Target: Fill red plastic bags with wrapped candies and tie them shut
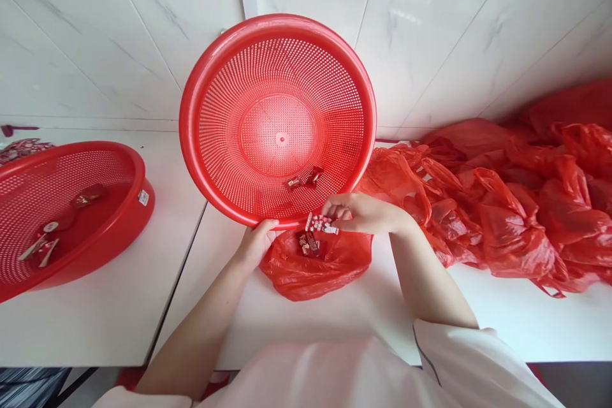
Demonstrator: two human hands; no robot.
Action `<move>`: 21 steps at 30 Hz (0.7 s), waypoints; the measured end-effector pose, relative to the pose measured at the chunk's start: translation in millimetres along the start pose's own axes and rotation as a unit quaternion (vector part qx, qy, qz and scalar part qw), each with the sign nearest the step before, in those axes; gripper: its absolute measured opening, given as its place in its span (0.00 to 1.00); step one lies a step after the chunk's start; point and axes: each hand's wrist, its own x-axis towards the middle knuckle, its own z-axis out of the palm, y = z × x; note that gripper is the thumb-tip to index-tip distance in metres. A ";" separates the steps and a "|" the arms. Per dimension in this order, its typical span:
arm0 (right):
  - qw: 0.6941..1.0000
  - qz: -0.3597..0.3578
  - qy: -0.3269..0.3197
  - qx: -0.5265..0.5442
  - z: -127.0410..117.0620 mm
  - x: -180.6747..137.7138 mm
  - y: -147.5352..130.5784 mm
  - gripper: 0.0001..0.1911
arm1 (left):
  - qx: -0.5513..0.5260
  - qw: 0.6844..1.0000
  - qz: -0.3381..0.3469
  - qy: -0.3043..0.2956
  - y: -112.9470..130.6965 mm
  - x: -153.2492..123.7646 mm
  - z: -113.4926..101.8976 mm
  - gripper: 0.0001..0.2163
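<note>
A round red perforated basket [210, 76] stands tilted up against the wall, facing me. Two small dark red candy wrappers [303, 180] lie at its low edge. My left hand [257, 243] grips the basket's bottom rim with the thumb over it. My right hand [363, 214] pinches a small red-and-white candy packet [319, 224] just over the rim. Below it an open red plastic bag [315, 264] lies on the white table, with another packet [308, 244] inside.
A second red basket [119, 217] sits at the left with a few packets in it. A heap of red plastic bags [516, 204] covers the right side of the table [119, 312]. Marble wall tiles close the back. A seam splits two tabletops.
</note>
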 end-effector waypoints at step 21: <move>0.952 0.005 0.288 0.104 16.9 38.4 31.1 0.08 | 0.106 0.992 -0.060 0.046 -15.1 -7.4 -14.8 0.12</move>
